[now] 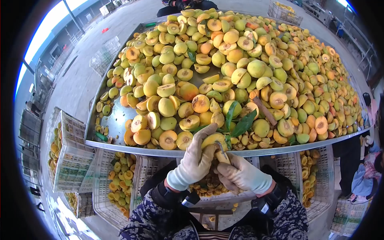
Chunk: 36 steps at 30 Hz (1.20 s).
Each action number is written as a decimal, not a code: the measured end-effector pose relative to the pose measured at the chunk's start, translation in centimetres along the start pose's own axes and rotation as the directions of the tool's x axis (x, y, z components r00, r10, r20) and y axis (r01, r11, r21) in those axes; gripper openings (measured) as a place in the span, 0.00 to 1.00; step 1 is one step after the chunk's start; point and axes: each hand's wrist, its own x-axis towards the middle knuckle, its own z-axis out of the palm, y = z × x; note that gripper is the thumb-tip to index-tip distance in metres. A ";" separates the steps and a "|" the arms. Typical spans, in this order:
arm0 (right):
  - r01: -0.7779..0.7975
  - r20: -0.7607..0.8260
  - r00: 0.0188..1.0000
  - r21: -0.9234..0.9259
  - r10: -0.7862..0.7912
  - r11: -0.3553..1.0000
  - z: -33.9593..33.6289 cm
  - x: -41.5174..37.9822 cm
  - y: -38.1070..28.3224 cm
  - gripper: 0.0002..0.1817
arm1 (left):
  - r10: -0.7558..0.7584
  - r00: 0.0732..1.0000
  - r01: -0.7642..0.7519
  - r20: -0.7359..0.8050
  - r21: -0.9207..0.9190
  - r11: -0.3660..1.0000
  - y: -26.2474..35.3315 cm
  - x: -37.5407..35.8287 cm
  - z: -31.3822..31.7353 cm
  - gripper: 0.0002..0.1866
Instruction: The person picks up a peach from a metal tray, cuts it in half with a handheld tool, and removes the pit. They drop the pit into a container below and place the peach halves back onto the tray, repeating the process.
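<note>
In a pale work glove, my left hand (196, 161) is closed around a yellow peach half (214, 140) at the tray's front edge. My gloved right hand (243, 174) grips a small pitting tool (222, 155) with a pale handle and a thin, dark metal tip. That tip touches the peach half. Just beyond my hands, green leaves (243, 124) and a brown stick (264, 111) lie among the heaped peaches (256, 69), many of them cut in half with stones showing. The fingers partly hide the fruit and handle.
A wide metal tray (120, 114) bears the heap. Below stand plastic crates of peach halves, one at left (105, 192) and another at right (322, 180). A taller crate (74, 160) is farther left. One person (366, 176) is at far right, another (188, 5) across the tray.
</note>
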 end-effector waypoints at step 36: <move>0.085 -0.017 0.996 0.266 -0.084 0.960 0.6 -1.6 0.0 0.15 | 0.161 0.986 -0.166 -0.038 -0.194 0.967 0.6 0.3 0.7 0.25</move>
